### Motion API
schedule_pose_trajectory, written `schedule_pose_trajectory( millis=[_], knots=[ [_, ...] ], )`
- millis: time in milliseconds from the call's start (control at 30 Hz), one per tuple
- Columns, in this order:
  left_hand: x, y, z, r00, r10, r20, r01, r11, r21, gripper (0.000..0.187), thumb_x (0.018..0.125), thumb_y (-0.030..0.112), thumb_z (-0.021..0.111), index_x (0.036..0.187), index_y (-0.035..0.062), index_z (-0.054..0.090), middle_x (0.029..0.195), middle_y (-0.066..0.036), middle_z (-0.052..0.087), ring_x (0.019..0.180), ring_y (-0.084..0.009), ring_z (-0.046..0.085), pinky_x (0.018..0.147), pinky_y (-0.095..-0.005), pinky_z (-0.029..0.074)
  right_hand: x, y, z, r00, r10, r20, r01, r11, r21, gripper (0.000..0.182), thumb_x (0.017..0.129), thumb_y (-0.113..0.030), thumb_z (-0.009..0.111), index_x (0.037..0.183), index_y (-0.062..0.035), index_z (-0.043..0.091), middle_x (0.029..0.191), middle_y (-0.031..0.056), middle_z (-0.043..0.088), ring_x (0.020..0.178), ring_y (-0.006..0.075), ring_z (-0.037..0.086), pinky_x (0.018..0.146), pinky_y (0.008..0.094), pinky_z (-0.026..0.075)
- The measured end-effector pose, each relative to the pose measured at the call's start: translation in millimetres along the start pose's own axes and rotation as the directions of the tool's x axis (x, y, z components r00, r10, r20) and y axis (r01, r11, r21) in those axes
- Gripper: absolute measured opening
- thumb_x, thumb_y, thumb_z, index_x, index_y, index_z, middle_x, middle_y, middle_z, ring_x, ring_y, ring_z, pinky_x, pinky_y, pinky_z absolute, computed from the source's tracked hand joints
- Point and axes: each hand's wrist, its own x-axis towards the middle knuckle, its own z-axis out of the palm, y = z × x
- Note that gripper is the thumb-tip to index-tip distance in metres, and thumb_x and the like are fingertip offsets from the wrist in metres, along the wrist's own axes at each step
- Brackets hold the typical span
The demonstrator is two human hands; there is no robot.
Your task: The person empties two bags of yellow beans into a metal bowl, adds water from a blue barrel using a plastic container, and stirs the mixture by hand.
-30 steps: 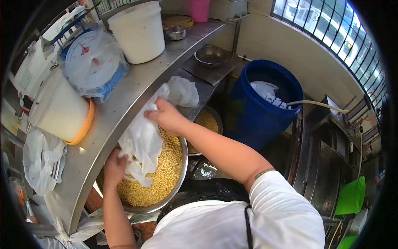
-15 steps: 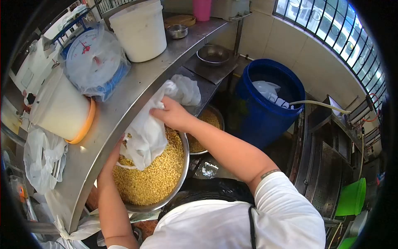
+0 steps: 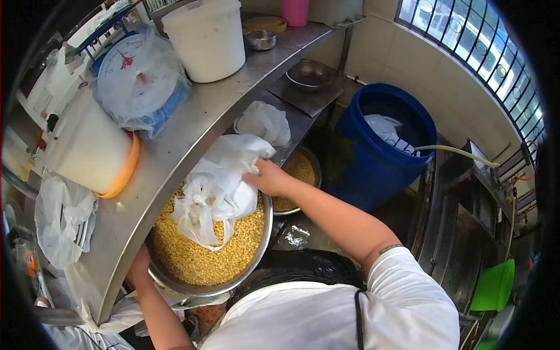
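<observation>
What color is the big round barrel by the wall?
The barrel is dark blue, clearest in the head view.

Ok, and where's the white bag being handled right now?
In the head view, left of centre: the white bag is bunched over the yellow kernels in the large metal bowl, with the right hand at its right side.

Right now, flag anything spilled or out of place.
The floor beside the large bowl glints, perhaps wet from a spill. A white plastic bag lies on the yellow grains, which looks odd, though the right hand is touching it.
</observation>
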Motion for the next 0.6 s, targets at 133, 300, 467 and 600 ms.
schedule_pose_trajectory(
  millis=[133, 300, 467, 600],
  knots=[
    [-35, -19, 36, 0.975, -0.200, 0.101, 0.220, 0.941, -0.255, 0.071, 0.109, 0.040, 0.049, 0.159, -0.0039, 0.028, 0.163, -0.031, 0.030, 0.152, -0.0442, 0.029, 0.123, -0.0473, 0.026, 6, 35, 35, 0.989, 0.112, -0.100, -0.125, 0.983, -0.135, 0.055, 0.090, -0.031, 0.074, 0.129, 0.0056, 0.062, 0.133, 0.0328, 0.060, 0.127, 0.0456, 0.057, 0.109, 0.0471, 0.046],
    [-30, -59, 92, 0.966, -0.254, 0.040, 0.225, 0.758, -0.612, 0.061, 0.109, 0.034, 0.047, 0.156, -0.0044, 0.036, 0.156, -0.029, 0.043, 0.142, -0.0425, 0.044, 0.116, -0.0449, 0.035, 18, 48, 42, 0.975, 0.079, -0.206, -0.101, 0.990, -0.099, 0.043, 0.088, -0.022, 0.074, 0.121, 0.0059, 0.067, 0.132, 0.0322, 0.060, 0.130, 0.0457, 0.054, 0.111, 0.0461, 0.044],
    [-52, -8, 59, 0.944, -0.321, 0.078, 0.293, 0.702, -0.649, 0.054, 0.110, 0.032, 0.044, 0.145, -0.0092, 0.048, 0.146, -0.029, 0.055, 0.133, -0.0418, 0.053, 0.111, -0.0426, 0.040, 33, 46, 19, 0.982, 0.098, -0.162, -0.119, 0.985, -0.124, 0.042, 0.088, -0.020, 0.074, 0.123, 0.0025, 0.068, 0.130, 0.0282, 0.064, 0.126, 0.0427, 0.059, 0.107, 0.0459, 0.047],
    [-57, 23, 69, 0.922, -0.375, 0.099, 0.338, 0.652, -0.679, 0.054, 0.108, 0.032, 0.044, 0.142, -0.0088, 0.051, 0.138, -0.028, 0.061, 0.128, -0.0421, 0.057, 0.108, -0.0445, 0.043, 56, 57, -3, 0.989, 0.083, -0.121, -0.098, 0.988, -0.122, 0.053, 0.088, -0.030, 0.075, 0.127, 0.0031, 0.064, 0.135, 0.0333, 0.058, 0.126, 0.0468, 0.057, 0.110, 0.0479, 0.046]
  ],
)
